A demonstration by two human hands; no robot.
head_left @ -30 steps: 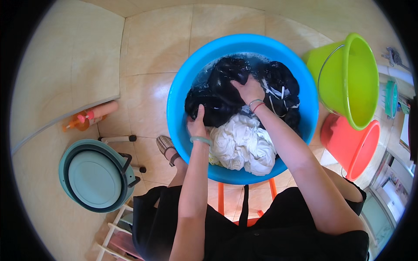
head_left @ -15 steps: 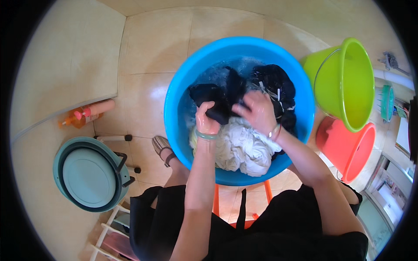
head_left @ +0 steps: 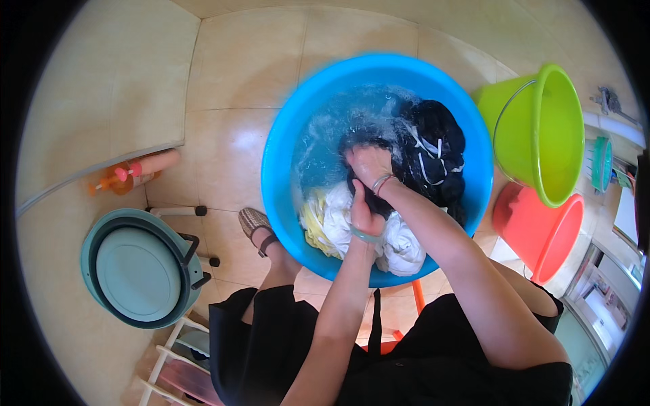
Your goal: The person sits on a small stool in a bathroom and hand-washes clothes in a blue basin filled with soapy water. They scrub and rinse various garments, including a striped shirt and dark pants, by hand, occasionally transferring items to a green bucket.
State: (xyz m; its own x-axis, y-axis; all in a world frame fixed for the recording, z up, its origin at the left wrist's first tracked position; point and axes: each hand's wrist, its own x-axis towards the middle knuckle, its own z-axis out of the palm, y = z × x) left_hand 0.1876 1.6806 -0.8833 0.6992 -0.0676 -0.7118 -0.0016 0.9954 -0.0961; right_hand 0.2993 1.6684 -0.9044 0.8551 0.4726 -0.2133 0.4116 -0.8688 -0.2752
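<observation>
A large blue tub point(head_left: 274, 169) holds water and several wet clothes. My left hand point(head_left: 367, 218), with a pale green bangle at the wrist, grips a black cloth point(head_left: 380, 200) above the white cloth. Just beyond it my right hand point(head_left: 369, 164) is closed on the black cloth too, down at the water; its fingertips are partly hidden. To the right lies a black garment point(head_left: 437, 132) with white strings. White cloth point(head_left: 403, 249) is bunched at the near side, beside a yellow cloth point(head_left: 315, 223) on the left.
A green bucket point(head_left: 518, 132) and a red bucket point(head_left: 525, 223) lie tilted to the right. At left are a folded grey-green basin point(head_left: 139, 274), pump bottles point(head_left: 152, 162) and a white rack point(head_left: 159, 372). An orange stool leg point(head_left: 418, 296) shows beneath the tub.
My left hand has moved right and nearer, under my right hand. My right hand has shifted left and closed on the black cloth, which has moved right. More yellow cloth shows.
</observation>
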